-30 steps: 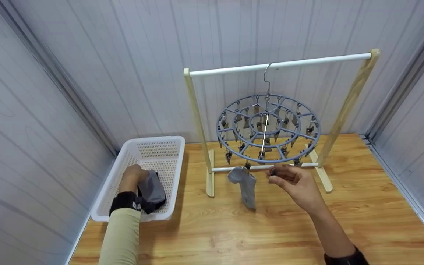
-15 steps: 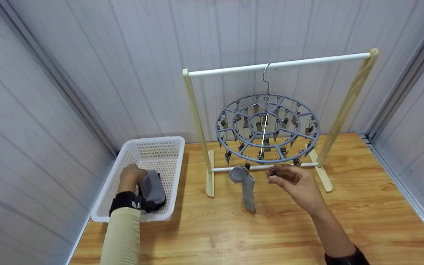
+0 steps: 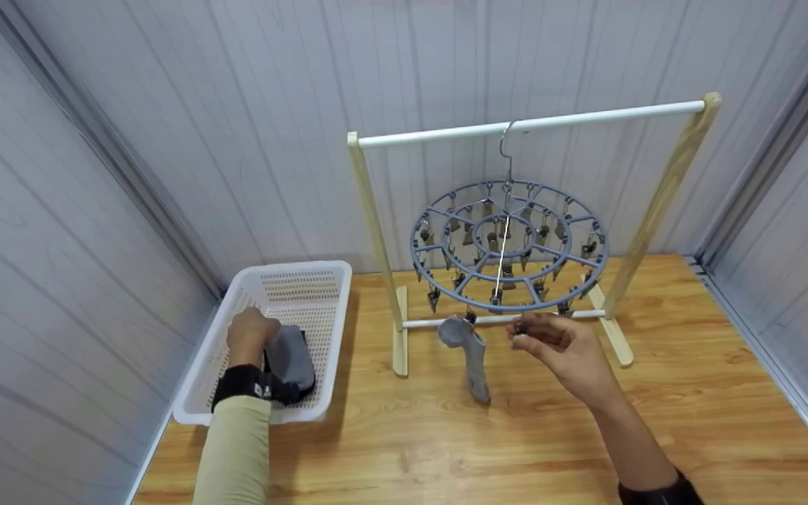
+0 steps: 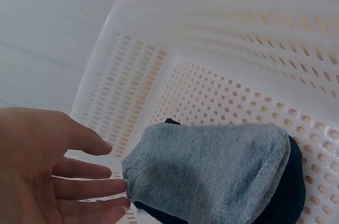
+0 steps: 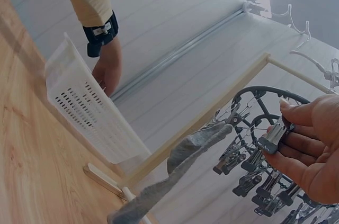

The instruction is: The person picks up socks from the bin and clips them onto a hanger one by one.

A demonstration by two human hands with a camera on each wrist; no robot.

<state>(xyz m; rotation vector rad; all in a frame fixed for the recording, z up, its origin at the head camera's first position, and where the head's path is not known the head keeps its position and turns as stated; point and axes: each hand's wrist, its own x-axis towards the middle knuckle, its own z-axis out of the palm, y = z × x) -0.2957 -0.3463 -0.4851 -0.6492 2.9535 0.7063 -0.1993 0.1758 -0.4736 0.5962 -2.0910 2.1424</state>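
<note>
My left hand (image 4: 69, 176) is inside the white basket (image 3: 339, 315), its fingers fairly straight and the thumb apart. The fingertips touch the edge of a grey sock (image 4: 206, 166), which lies on a dark sock (image 4: 288, 187). My right hand (image 3: 569, 354) pinches a metal clip (image 5: 274, 135) between thumb and fingers, at the near rim of the round blue-grey drying hanger (image 3: 439, 294). Another grey sock (image 3: 474, 361) hangs from a neighbouring clip, left of that hand.
The hanger hooks over the white bar (image 3: 432, 133) of a wooden stand (image 3: 379, 238). Several clips dangle around its rings. Panel walls (image 3: 292, 126) enclose the wooden table (image 3: 404, 449) at the back and sides.
The hanging sock has twisted slightly and swings narrower to view. My left hand has shifted only slightly in the basket. My right hand stays on the clip.
</note>
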